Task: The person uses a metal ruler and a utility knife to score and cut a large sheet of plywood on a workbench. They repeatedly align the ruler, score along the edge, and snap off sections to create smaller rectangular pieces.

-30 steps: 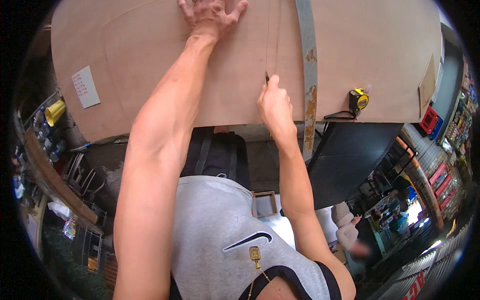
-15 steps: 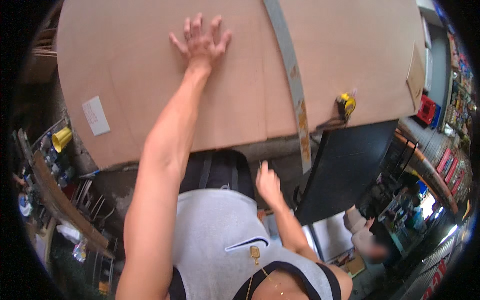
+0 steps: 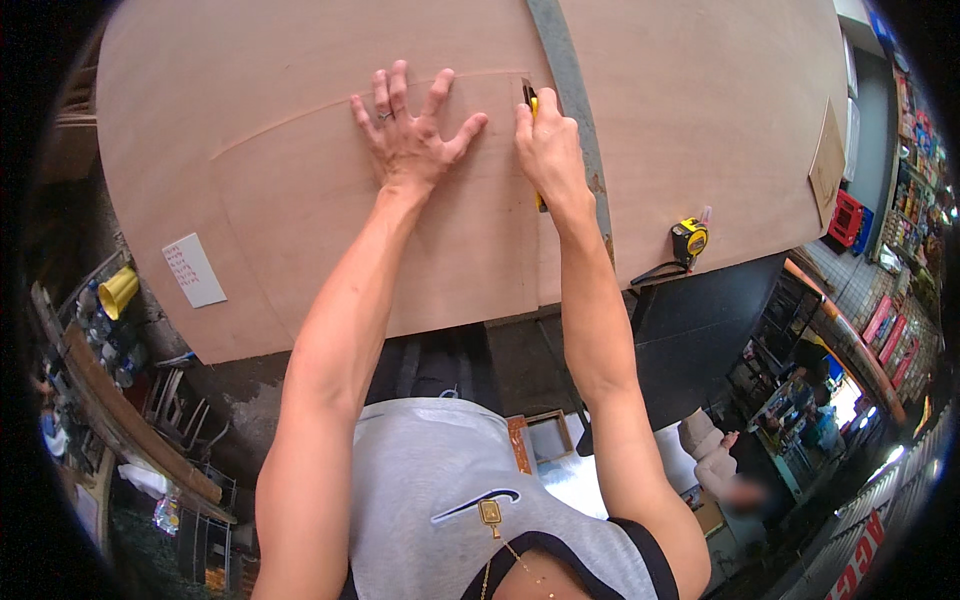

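Note:
A large sheet of thin brown plywood (image 3: 420,270) lies before me, with faint straight lines scored or drawn in it. My left hand (image 3: 415,140) rests palm down on it, fingers spread. In my right hand (image 3: 552,150) is a yellow and black utility knife (image 3: 542,203), whose front end points away from me and meets the plywood beside a scored line. Whether its blade is in the wood I cannot tell. Just right of that hand, a long grey metal strip (image 3: 568,75) with rust spots runs across the sheet, partly hidden by my right forearm.
A yellow and black tape measure (image 3: 690,240) sits near the sheet's front right edge. A white card (image 3: 194,270) with red writing lies at the left. Beneath the right edge stands a dark panel (image 3: 700,325). Another person (image 3: 710,455) is at the lower right.
My right hand has come up from below the sheet's front edge onto the plywood, with the utility knife now showing in it. My left hand stays flat on the sheet, slightly nearer me.

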{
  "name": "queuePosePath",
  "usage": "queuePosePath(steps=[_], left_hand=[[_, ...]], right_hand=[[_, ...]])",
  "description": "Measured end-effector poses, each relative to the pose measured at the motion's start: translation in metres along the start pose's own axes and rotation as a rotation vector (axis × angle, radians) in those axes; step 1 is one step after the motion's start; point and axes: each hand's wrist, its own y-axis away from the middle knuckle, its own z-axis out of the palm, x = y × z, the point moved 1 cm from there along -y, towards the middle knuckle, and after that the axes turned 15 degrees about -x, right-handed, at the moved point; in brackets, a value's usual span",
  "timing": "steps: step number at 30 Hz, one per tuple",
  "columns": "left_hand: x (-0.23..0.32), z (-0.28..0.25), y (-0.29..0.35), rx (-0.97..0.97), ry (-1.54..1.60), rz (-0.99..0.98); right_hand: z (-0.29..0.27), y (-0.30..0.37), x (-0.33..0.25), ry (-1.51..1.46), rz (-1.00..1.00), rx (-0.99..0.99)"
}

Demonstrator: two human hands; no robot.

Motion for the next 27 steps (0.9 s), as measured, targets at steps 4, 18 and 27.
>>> queuePosePath(steps=[4, 18, 27], left_hand=[[-0.002, 0.002, 0.0, 0.019, -0.02, 0.013], [-0.002, -0.001, -0.002, 0.055, -0.014, 0.001], [-0.002, -0.004, 0.0, -0.003, 0.025, -0.018]], right_hand=[[-0.001, -0.009, -0.009, 0.039, 0.019, -0.037], [-0.005, -0.027, -0.01, 0.053, 0.057, -0.183], [-0.004, -0.026, -0.009, 0.031, 0.053, -0.179]])
